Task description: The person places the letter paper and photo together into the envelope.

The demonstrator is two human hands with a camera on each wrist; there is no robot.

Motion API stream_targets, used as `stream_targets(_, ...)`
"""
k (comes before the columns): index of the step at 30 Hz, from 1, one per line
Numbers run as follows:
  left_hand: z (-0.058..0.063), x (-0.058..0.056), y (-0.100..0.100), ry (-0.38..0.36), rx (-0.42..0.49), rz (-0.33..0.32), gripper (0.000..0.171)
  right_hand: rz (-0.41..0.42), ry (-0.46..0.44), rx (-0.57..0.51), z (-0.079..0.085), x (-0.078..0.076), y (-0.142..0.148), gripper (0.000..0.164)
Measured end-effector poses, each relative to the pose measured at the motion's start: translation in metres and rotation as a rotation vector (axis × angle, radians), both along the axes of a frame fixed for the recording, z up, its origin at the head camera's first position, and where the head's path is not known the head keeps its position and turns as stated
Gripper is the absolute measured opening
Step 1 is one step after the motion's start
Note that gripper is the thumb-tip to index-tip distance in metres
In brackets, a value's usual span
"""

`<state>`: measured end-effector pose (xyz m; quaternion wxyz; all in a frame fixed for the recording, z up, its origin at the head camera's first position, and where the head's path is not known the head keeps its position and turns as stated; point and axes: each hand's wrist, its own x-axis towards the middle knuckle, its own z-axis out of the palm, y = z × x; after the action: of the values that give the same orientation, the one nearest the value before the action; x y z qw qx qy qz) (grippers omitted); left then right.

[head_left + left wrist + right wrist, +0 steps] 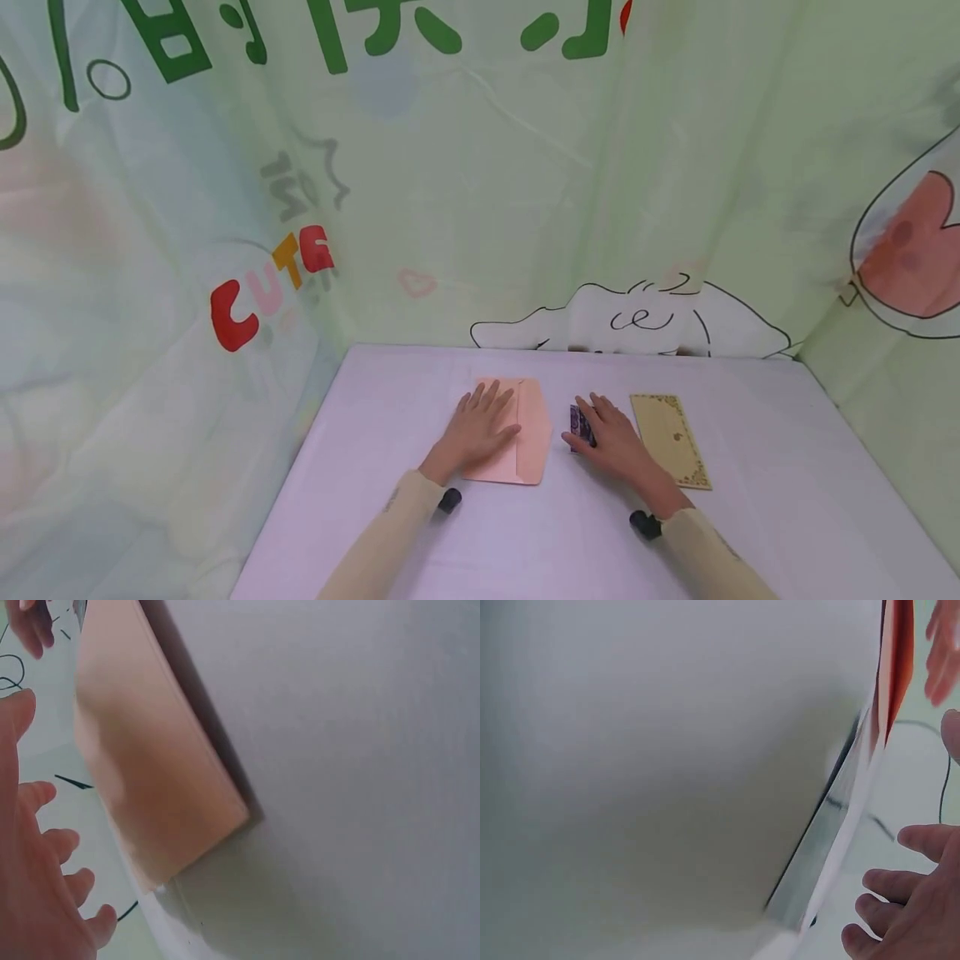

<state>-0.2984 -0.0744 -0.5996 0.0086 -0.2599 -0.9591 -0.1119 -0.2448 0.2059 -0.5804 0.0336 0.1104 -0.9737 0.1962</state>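
Observation:
A pink envelope [532,437] lies on the table with its flap side to the right. My left hand [474,432] is over its left part, fingers straight and spread; in the left wrist view the same envelope [161,757] appears beside the fingers, and no grip on it shows. To the right, my right hand [617,442] is above a small dark patterned item [577,427], covering most of it. Its fingers are extended in the right wrist view, where a glossy flat edge [821,832] shows near them. Whether either hand touches what lies under it, I cannot tell.
A tan envelope-like card [678,442] with an ornate border lies right of the right hand, partly behind that wrist. The table [375,433] has a pale lilac cover. Printed curtains [480,192] stand at its back and sides.

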Motion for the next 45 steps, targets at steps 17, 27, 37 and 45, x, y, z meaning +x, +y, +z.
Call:
stream_targets(17, -0.005, 0.008, 0.026, -0.004, -0.094, -0.029, 0.064, 0.262, -0.063, 0.124, -0.003, -0.004, -0.045, 0.070)
stream_targets(27, -0.003, 0.008, 0.025, -0.082, -0.114, -0.014, 0.055, 0.266, -0.140, 0.172, 0.001, -0.007, -0.050, 0.068)
stream_targets(37, 0.019, -0.009, 0.009, -0.191, -0.143, -0.091, 0.060, 0.270, -0.170, 0.210, 0.010, -0.009, -0.055, 0.067)
stream_targets(45, 0.039, -0.028, -0.003, -0.262, -0.213, -0.234, 0.077, 0.263, -0.167, 0.203, 0.009, -0.010, -0.054, 0.066)
